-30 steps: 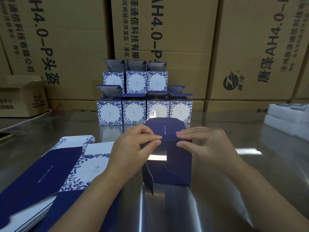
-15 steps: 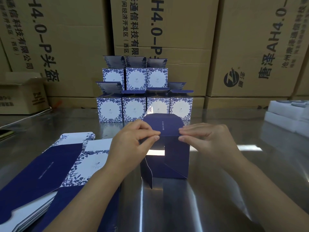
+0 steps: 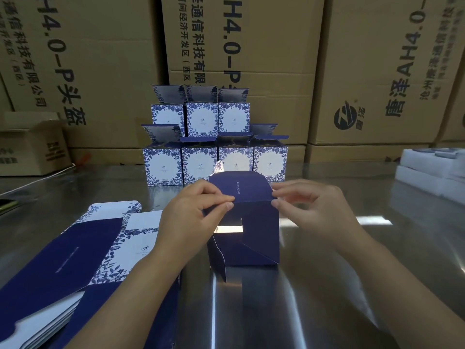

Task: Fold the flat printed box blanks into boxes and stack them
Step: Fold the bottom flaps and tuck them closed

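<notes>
Navy half-folded box (image 3: 254, 233) stands at frame centre; left hand (image 3: 191, 212) and right hand (image 3: 312, 207) each pinch its top flap's fold line.

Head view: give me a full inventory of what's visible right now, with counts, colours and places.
box: 1, dark blue, half folded, upright at table centre
folded boxes: 7, white with blue floral print, stacked at the back of the table, four below and three above, top flaps open
blanks: one flat pile, count unclear, dark blue and white, front left of table
table: 1, shiny metal, under everything
cartons: several, brown with dark print, stacked behind the table
small carton: 1, brown, open, far left
white blocks: a few, white, right edge
left hand: pinches the box's top flap at its left end
right hand: pinches the same flap at its right end
</notes>
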A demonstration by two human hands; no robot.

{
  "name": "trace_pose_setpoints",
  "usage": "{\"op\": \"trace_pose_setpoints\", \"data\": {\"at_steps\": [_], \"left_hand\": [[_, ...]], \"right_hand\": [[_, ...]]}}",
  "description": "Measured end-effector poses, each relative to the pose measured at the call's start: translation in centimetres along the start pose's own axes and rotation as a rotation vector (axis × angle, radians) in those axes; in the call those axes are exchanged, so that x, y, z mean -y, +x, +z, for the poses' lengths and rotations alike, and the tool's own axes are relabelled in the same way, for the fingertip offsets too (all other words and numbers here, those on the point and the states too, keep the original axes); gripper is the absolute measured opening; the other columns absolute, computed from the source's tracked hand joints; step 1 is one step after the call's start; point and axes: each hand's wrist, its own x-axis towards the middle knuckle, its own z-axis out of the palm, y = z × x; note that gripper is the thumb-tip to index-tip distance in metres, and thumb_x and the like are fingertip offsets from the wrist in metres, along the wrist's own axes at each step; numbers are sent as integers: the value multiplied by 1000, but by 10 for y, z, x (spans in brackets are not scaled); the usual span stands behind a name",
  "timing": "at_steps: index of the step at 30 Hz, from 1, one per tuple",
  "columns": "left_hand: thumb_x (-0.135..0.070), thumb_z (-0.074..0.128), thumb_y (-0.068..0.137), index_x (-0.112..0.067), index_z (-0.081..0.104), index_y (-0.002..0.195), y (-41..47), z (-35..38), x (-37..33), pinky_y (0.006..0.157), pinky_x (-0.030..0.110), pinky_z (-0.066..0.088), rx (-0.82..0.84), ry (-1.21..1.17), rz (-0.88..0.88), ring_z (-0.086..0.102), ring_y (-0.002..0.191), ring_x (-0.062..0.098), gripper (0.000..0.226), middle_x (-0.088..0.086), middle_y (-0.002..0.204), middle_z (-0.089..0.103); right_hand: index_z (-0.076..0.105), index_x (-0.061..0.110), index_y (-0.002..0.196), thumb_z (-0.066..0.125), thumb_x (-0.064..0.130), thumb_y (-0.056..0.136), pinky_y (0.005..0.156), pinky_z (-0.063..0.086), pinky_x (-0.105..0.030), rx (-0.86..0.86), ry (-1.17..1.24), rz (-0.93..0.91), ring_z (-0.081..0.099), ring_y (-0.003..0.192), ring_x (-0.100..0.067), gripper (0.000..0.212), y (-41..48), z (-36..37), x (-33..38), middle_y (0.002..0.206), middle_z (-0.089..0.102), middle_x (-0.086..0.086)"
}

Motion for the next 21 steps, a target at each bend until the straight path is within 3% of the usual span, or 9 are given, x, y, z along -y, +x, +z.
{"op": "trace_pose_setpoints", "data": {"at_steps": [6, 10, 15, 19, 21], "left_hand": [[-18, 73, 81, -28, 77, 88, 0, 1, -1, 64, 20, 42, -3, -41, -20, 56, 80, 6, 13, -16, 81, 60], [-17, 73, 81, -26, 77, 89, -1, 3, -1, 73, 28, 47, 5, -48, -23, 57, 87, 11, 13, -17, 83, 59], [-19, 71, 83, -27, 76, 89, -2, 7, 0, 90, 5, 31, -50, 4, 11, 43, 104, 2, 11, -27, 113, 44], [-42, 54, 89, -35, 66, 105, -2, 10, 3, 92, 18, 37, -91, -112, -122, 39, 112, -9, 21, -29, 122, 36], [-48, 41, 87, -46, 59, 103, -1, 9, 3, 90, 8, 32, -94, -167, -228, 38, 111, -18, 23, -21, 123, 40]], "right_hand": [[77, 10, 77, 77, 1, 73, 75, 48, -8, -30, 26, -1, 67, 82, 3, 10, 0, 1, -3, 84, 74, 6], [78, 9, 75, 77, 0, 74, 72, 46, -5, -11, 6, -27, 66, 80, 5, 9, 1, 0, -5, 80, 72, 8], [74, 19, 72, 74, 1, 77, 68, 48, -8, 18, 28, 2, 67, 75, -1, 19, 2, -1, -7, 85, 72, 12], [67, 26, 74, 65, 2, 81, 67, 51, -16, 19, -55, 13, 66, 74, -5, 25, 3, -1, -11, 87, 71, 16], [66, 26, 74, 62, 6, 82, 65, 49, -17, -13, -115, 3, 63, 71, -4, 23, 3, 0, -13, 85, 69, 15]]}}
